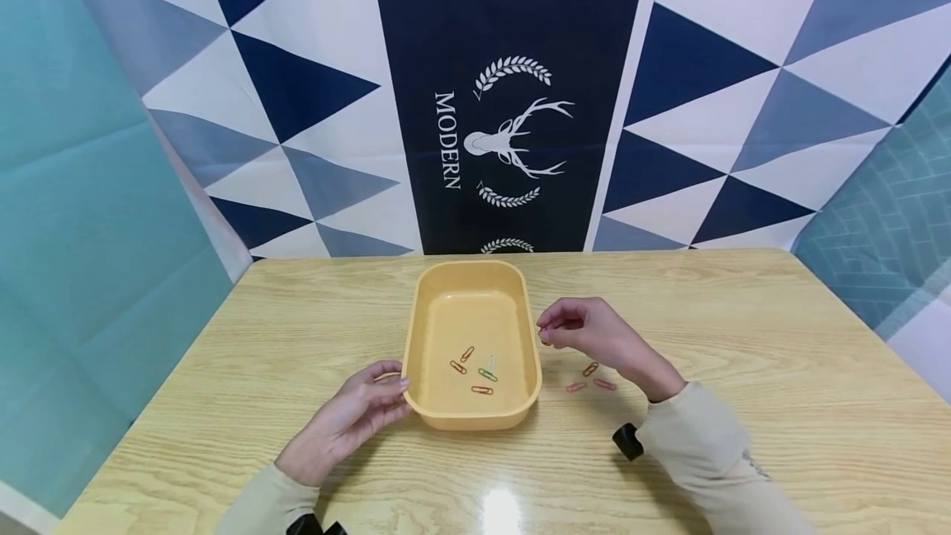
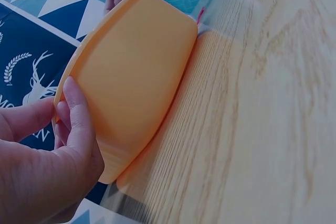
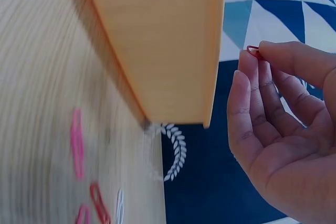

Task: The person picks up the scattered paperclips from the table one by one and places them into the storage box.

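A yellow-orange plastic tray stands on the table with several paper clips inside: a green paper clip, a white one and a few reddish ones. At its near left corner my left hand pinches the rim between thumb and fingers, as the left wrist view also shows. Just outside the tray's right wall, my right hand is raised. Between its thumb and fingertips it pinches a red paper clip, mostly hidden by the fingers.
Right of the tray, below my right hand, lie a pink paper clip, a red paper clip, a white paper clip and another pink one on the wooden table. A patterned cloth hangs behind the table.
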A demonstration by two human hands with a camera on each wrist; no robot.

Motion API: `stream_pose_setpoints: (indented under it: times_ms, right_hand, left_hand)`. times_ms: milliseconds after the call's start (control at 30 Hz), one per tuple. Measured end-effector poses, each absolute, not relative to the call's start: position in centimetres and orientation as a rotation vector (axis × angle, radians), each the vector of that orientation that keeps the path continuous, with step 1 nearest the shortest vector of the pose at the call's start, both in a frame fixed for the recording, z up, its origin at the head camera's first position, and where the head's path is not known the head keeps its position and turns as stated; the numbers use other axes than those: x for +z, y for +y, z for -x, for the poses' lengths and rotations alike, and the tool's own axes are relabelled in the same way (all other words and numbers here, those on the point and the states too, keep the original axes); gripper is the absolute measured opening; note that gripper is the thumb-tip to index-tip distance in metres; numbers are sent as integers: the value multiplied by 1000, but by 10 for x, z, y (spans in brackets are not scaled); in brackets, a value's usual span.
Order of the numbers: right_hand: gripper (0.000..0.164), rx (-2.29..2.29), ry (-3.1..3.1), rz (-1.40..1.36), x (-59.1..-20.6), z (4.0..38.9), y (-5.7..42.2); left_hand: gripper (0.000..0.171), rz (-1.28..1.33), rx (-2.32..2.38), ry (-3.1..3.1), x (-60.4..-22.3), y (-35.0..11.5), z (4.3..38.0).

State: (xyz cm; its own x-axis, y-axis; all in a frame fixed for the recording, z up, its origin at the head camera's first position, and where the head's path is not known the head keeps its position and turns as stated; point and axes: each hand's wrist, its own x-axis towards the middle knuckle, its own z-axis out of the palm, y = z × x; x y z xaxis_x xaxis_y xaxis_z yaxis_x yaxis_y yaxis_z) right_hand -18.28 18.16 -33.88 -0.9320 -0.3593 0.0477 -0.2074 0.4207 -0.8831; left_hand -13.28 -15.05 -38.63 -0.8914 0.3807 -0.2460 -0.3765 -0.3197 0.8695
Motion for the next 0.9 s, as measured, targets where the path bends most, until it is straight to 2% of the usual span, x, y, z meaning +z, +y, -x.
stream_pose_setpoints:
  times_ms: [533,900]
  right_hand:
    - [15,-1642,2402,689,-343,194,129]
    - [14,-1622,2399,673,-346,195,123]
  left_hand:
    - [38,4,2245,1450,-386,-152,133]
    - [36,16,2250,1444,-386,-151,135]
